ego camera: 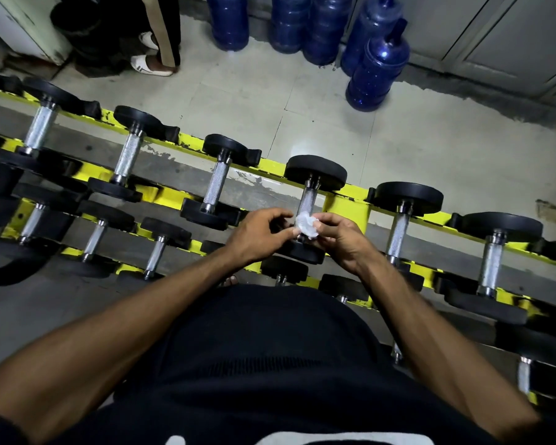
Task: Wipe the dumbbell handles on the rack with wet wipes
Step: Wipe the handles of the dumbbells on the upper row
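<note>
- A crumpled white wet wipe sat between the two hands, near the middle of the view, just over the near end of one dumbbell handle.
- The left hand was curled, its fingers pinching the wipe's left edge.
- The right hand met it from the other side – its fingers bent and pinching the wipe's right edge.
- Whether the wipe touched the handle could not be told; it covered the handle's near end.
- That handle belonged to a black-headed dumbbell lying across the upper rails of the yellow rack, fourth from the left in its row.
- More dumbbells lay on the same tier to the left and to the right, each with a knurled metal grip.
- A lower, nearer tier held smaller dumbbells.
- On the tiled floor beyond the rack stood blue water jugs – clustered against the far wall.
- At the far left, another person's feet in white sandals showed.
</note>
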Available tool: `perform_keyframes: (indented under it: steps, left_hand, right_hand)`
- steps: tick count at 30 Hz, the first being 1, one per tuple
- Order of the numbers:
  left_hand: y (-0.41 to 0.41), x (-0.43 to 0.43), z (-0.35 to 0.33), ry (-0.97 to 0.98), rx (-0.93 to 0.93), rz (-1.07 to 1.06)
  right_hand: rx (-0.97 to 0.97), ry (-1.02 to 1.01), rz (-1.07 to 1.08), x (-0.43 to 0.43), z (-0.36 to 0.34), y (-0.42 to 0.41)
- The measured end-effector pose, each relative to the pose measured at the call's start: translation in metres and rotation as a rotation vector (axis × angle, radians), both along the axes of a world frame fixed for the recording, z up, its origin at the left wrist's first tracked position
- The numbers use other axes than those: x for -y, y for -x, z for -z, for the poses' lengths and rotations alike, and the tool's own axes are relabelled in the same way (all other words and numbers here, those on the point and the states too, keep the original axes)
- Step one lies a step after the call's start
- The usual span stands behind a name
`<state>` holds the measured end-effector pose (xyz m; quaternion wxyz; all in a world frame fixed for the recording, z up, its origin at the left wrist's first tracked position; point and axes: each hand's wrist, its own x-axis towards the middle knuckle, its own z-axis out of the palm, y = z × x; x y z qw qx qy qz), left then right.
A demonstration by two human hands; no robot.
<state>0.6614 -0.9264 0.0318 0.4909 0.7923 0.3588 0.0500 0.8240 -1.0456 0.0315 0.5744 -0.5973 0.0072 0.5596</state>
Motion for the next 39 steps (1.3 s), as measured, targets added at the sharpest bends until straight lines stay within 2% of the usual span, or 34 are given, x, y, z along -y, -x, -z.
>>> perform_keyframes:
  steps: [3, 5, 10, 14, 17, 19, 22, 27, 34, 39]
  left_hand:
    - [-0.012, 0.003, -0.008, 0.281, 0.095, -0.152]
    - [-0.016, 0.002, -0.009, 0.355, 0.112, -0.222]
    - [-0.016, -0.004, -0.012, 0.407, 0.118, -0.309]
    - [-0.011, -0.013, -0.014, 0.482, -0.030, -0.147]
    - [-0.012, -0.015, -0.014, 0.482, -0.105, -0.089]
    - [-0.015, -0.013, -0.015, 0.514, -0.052, -0.168]
    - [-0.015, -0.009, -0.018, 0.512, -0.018, -0.234]
    - [-0.012, -0.010, -0.012, 0.509, -0.011, -0.234]
    - [-0.009, -0.014, -0.003, 0.671, 0.106, -0.571]
    - [-0.012, -0.011, -0.010, 0.783, 0.189, -0.497]
  right_hand:
    - [-0.008, -0.033, -0.055, 0.000, -0.005, 0.008]
    - [-0.008, -0.024, -0.051, -0.001, -0.005, 0.011]
    - [0.136, 0.107, 0.071, -0.008, -0.007, 0.011]
    - [0.160, 0.112, 0.178, -0.015, -0.012, 0.006]
    - [0.092, 0.000, 0.174, -0.017, -0.013, 0.009]
    - [0.058, -0.030, 0.081, -0.018, -0.013, 0.012]
    - [0.160, 0.080, -0.073, -0.019, -0.015, 0.017]
    - [0.185, 0.138, -0.037, -0.027, -0.018, 0.013]
    - [0.106, 0.104, 0.123, -0.031, -0.022, 0.013]
    - [0.114, 0.032, 0.063, -0.037, -0.026, 0.019]
